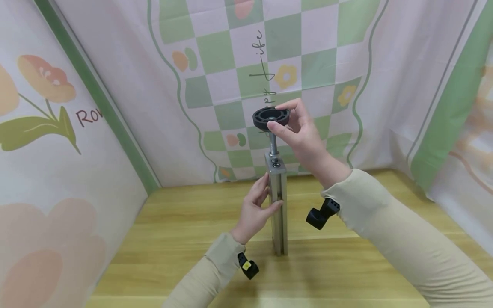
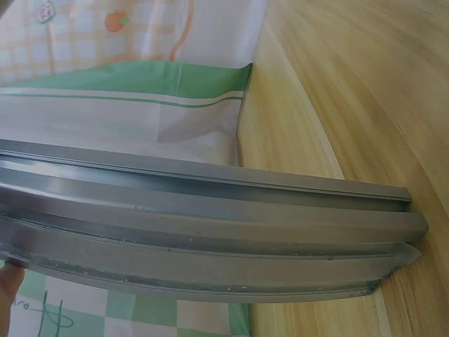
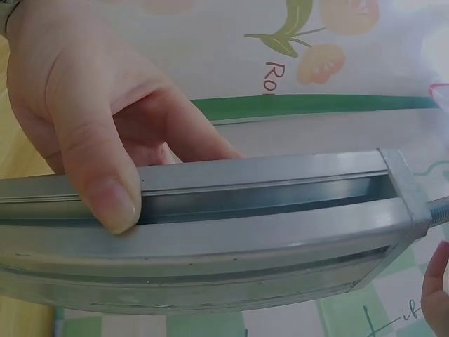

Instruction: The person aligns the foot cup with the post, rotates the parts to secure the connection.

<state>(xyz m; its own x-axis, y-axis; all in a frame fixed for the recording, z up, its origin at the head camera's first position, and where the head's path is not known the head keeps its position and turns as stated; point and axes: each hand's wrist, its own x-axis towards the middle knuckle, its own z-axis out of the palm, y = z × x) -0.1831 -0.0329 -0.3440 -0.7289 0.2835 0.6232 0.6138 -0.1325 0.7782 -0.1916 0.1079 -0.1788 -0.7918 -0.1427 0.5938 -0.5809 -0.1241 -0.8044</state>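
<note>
A slotted aluminium profile stands upright on the wooden table, held in my left hand with thumb and fingers on opposite sides. The right wrist view shows that left thumb lying along the slot. Capping the profile's top is a metal end plate, out of which rises a threaded stud. On the stud sits a black round levelling foot, its hollow side up. My right hand pinches its rim between thumb and fingers. In the left wrist view the profile reaches down to the table.
Behind the table hangs a checked green and white curtain. Printed fabric walls flank the left and right sides. Each sleeve cuff carries a black wrist mount.
</note>
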